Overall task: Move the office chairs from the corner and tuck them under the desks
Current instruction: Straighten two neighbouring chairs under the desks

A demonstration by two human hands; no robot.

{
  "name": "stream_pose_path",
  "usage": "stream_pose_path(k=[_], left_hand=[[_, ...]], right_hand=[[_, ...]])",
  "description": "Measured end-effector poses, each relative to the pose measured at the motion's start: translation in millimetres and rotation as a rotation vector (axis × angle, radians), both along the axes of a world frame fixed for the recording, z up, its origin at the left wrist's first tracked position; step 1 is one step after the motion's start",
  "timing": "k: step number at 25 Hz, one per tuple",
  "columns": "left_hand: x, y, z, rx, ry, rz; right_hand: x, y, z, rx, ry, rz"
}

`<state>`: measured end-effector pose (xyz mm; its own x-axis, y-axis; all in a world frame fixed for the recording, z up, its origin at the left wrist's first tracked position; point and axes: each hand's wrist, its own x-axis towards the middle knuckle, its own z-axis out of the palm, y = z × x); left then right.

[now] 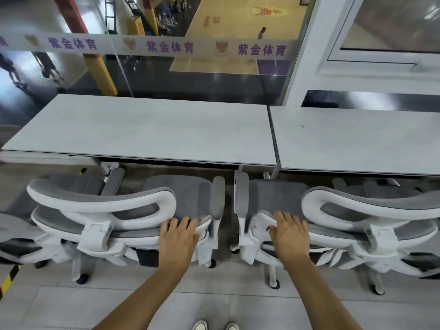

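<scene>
At the far left edge a sliver of a third grey chair (14, 232) shows, cut off by the frame, so how it stands to the desks cannot be told. Next comes the left chair (102, 210), white-framed with grey mesh, its back toward the person and its seat pointed at the left surface (142, 129); the front of the seat and the armrests lie just at the desk's near edge, so it looks only partly tucked. The left hand (178, 236) lies on the right end of that chair's backrest frame, fingers bent over the top rim — a hold that suits pushing the chair forward on its casters rather than lifting it. Across a narrow gap, roughly in line with the seam between the two desks, the right hand (289, 232) does the same on the left end of the right chair (371, 215), fingers curled over the white frame. That chair faces the right surface (357, 139), and again its seat meets the edge rather than sitting well beneath it. Gripping the inner corners lets one person drive both chairs at once — though pushing off-centre may swing them, so the armrests could catch the desk edge or legs.
</scene>
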<state>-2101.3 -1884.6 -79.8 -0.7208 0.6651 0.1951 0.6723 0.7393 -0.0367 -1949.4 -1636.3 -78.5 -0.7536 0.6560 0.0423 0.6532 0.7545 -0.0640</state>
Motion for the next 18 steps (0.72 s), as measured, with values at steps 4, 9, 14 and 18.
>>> stream_pose_path(k=[4, 9, 14, 18], left_hand=[[-10, 11, 3, -0.039, 0.004, 0.029], [-10, 17, 4, -0.070, -0.002, 0.086], [-8, 17, 5, -0.058, 0.000, 0.112], [-8, 18, 8, -0.053, -0.035, 0.175]], right_hand=[[1, 0, 0, -0.011, -0.003, -0.004], [2, 0, 3, -0.018, 0.010, -0.003], [2, 1, 6, -0.031, -0.010, -0.003], [2, 2, 9, -0.046, -0.023, -0.004]])
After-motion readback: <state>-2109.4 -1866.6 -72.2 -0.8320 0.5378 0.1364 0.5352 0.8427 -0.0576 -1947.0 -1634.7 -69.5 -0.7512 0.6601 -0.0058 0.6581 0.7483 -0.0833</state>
